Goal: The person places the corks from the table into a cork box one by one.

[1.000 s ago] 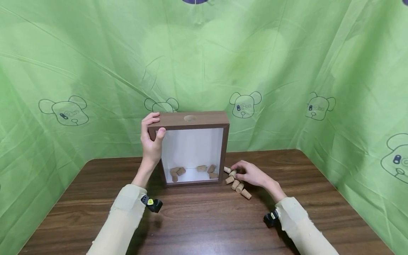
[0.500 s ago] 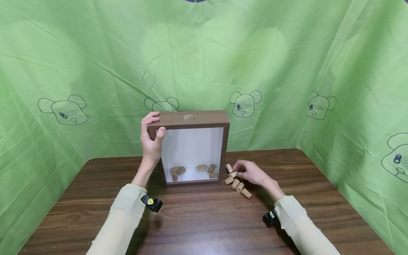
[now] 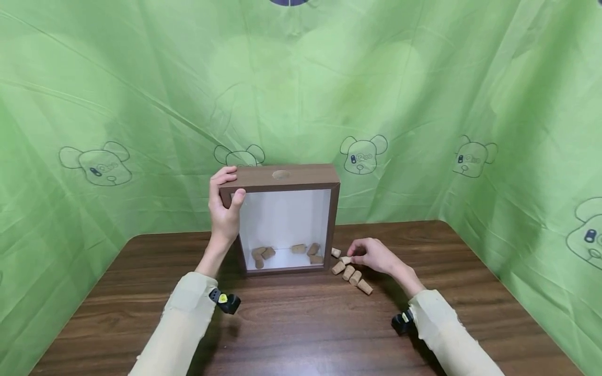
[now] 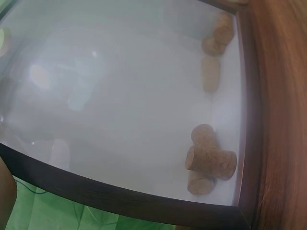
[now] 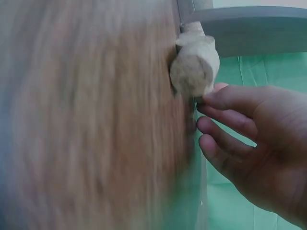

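Observation:
A brown shadow box point(image 3: 279, 178) with a glass front and an oval slot on top stands upright on the table. My left hand point(image 3: 224, 214) grips its upper left corner, thumb on the front and fingers over the top. Several corks point(image 4: 211, 162) lie inside along the bottom. Beside the box's right side, my right hand point(image 3: 373, 256) pinches the end of a cork point(image 3: 345, 259) between thumb and fingers, low at the table. In the right wrist view, the thumb tip meets the edge of a cork point(image 5: 192, 72); the far fingertips are partly hidden.
More loose corks point(image 3: 355, 278) lie in a slanting row in front of the right hand, and one small cork point(image 3: 336, 252) is close to the box's side. Green printed cloth point(image 3: 400, 104) hangs behind the dark wooden table point(image 3: 291, 324).
My right hand has drawn slightly right, fingers staying at the cork. The cork nearest the box turned upright-looking, then lay sideways again. The left hand and box have stayed put.

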`<state>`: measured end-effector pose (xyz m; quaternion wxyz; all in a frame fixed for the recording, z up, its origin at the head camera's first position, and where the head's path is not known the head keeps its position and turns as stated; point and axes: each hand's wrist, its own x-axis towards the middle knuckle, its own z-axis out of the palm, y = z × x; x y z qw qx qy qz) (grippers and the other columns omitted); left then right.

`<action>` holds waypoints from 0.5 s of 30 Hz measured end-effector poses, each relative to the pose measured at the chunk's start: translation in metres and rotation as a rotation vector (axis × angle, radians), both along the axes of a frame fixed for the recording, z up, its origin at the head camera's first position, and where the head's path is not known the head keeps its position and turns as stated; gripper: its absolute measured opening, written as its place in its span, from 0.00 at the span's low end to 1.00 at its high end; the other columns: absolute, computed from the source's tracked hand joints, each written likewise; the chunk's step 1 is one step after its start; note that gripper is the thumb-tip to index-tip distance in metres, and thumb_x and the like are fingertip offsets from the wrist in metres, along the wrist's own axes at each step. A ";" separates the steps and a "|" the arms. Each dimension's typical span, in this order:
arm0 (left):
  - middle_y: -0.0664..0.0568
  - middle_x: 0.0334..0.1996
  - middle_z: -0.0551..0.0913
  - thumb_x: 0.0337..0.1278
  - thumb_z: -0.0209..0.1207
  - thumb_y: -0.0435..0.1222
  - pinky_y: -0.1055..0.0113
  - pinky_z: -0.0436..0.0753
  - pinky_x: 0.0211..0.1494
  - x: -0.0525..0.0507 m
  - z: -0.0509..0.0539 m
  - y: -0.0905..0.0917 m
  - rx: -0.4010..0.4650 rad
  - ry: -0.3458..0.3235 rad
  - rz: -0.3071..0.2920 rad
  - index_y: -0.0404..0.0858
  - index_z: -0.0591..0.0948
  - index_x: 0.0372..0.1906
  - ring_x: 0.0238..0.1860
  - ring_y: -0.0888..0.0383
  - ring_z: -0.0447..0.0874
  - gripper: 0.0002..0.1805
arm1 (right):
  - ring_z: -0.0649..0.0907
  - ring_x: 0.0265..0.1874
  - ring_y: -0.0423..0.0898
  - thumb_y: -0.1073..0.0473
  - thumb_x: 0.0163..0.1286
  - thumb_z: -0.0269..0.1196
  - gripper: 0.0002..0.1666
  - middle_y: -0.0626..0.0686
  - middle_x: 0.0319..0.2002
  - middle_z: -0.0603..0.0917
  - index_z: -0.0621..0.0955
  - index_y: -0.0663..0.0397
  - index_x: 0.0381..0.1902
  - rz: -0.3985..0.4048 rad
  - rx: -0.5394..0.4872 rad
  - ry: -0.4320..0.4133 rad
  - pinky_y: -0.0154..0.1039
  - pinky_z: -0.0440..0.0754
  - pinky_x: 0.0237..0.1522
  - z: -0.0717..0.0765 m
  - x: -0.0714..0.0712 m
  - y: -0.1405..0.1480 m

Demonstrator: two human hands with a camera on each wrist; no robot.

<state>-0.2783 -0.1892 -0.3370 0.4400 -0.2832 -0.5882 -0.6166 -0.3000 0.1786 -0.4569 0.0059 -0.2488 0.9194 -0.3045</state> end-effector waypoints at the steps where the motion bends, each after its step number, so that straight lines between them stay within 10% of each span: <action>1: 0.26 0.60 0.70 0.55 0.58 0.36 0.64 0.69 0.68 0.000 0.000 0.000 0.001 0.001 -0.002 0.17 0.69 0.50 0.66 0.46 0.69 0.26 | 0.83 0.36 0.38 0.64 0.60 0.68 0.05 0.45 0.33 0.88 0.85 0.50 0.34 0.000 -0.001 0.000 0.41 0.80 0.45 0.001 0.001 0.002; 15: 0.27 0.60 0.71 0.55 0.59 0.37 0.63 0.67 0.69 0.002 0.001 0.001 -0.007 -0.005 0.017 0.17 0.69 0.50 0.66 0.46 0.69 0.27 | 0.83 0.32 0.39 0.64 0.61 0.67 0.08 0.46 0.33 0.88 0.87 0.51 0.39 -0.035 -0.123 0.136 0.32 0.80 0.37 0.031 0.005 0.015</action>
